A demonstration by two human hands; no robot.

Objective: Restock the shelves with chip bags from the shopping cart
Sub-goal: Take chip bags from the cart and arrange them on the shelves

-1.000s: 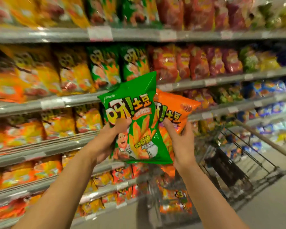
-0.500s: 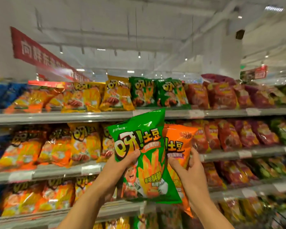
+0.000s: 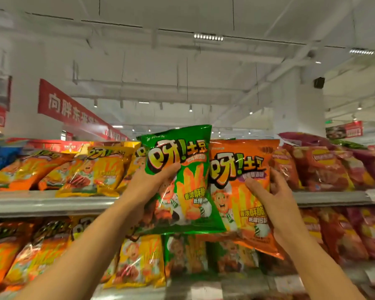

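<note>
My left hand (image 3: 148, 184) grips a green chip bag (image 3: 188, 195) by its left side, thumb on the front. My right hand (image 3: 271, 191) holds an orange chip bag (image 3: 238, 169) by its right edge. Both bags are upright and raised in front of the top shelf (image 3: 41, 203), the green one overlapping the orange one's left edge. The shopping cart is out of view.
The top shelf carries orange and yellow bags (image 3: 95, 172) on the left and red bags (image 3: 325, 169) on the right. The shelf below holds yellow, green and red bags (image 3: 143, 260). A red banner (image 3: 69, 107) hangs above on the left.
Both hands have lifted the two bags from the middle shelves up to the top shelf. The bags have spread apart, so more of the orange one shows. The cart has dropped out of view.
</note>
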